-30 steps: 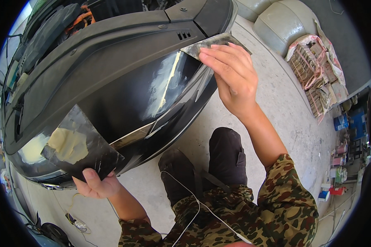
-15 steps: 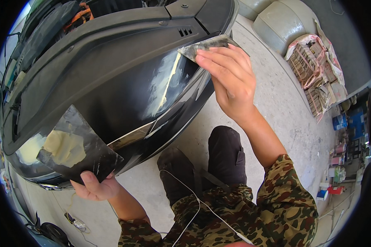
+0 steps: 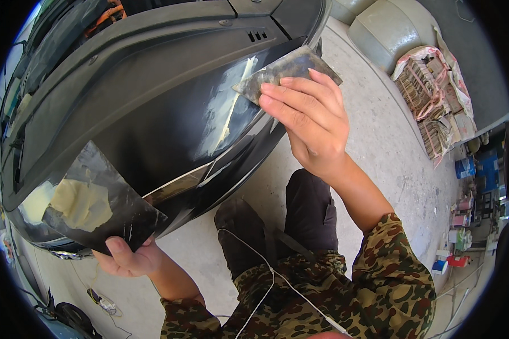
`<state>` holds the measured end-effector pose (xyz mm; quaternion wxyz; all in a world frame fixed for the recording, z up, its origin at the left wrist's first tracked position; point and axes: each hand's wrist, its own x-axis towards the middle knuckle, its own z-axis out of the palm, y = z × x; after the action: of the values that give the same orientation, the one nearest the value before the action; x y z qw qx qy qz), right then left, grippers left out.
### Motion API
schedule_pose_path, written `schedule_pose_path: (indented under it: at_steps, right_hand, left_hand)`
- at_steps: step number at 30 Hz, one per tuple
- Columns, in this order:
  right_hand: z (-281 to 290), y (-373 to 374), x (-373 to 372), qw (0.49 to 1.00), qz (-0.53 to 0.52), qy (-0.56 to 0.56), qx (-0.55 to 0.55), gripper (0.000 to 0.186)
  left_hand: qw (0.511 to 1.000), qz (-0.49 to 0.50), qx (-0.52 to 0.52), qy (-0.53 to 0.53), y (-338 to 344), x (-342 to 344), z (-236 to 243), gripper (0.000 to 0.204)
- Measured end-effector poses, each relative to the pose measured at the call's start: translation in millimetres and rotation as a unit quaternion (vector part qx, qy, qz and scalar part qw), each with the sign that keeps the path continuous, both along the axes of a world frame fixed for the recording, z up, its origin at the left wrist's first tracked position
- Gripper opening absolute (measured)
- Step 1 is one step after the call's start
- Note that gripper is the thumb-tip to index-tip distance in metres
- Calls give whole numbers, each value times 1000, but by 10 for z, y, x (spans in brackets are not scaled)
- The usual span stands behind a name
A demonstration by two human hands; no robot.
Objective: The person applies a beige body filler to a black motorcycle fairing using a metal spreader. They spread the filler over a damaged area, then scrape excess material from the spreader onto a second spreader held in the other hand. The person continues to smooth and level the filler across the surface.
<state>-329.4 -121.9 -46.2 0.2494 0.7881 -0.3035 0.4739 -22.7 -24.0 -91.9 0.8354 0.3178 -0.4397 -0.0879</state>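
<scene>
My left hand (image 3: 126,256) grips the lower corner of a dark flat board (image 3: 114,195), thumb on top. A mound of pale yellow putty (image 3: 82,204) lies on that board. My right hand (image 3: 314,116) presses its fingers onto a thin, smeared, plate-like putty spreader (image 3: 288,72). The spreader's left corner meets a whitish patch with a ridge of yellow putty (image 3: 232,110) on the glossy black car bumper (image 3: 147,141). Another pale filler patch (image 3: 37,202) shows on the bumper behind the board. The spreader's underside is hidden.
Across the top is the car's open front, with an orange part (image 3: 104,20) inside. Far right, grey rounded panels (image 3: 387,34) and a torn wrapped bundle (image 3: 430,96) rest on the concrete floor (image 3: 373,130). Shelved goods (image 3: 464,220) line the right edge. A white cable (image 3: 274,271) hangs over my front.
My right hand and the spreader have moved slightly left and toward me along the putty ridge. The board in my left hand has shifted a little to the left.
</scene>
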Motion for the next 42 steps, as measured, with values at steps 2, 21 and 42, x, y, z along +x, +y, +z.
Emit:
schedule_pose_path:
  at_steps: [2,21,42]
  right_hand:
    - [-19,25,14,1000,4,2,2,26]
    - [-222,240,136,999,47,10,23,23]
    - [-251,297,33,997,60,37,-21,23]
  left_hand:
    - [1000,-17,-12,4,-10,-16,10,51]
    - [1000,-1,24,-11,13,32,43,58]
    - [999,-30,33,-28,12,82,93,60]
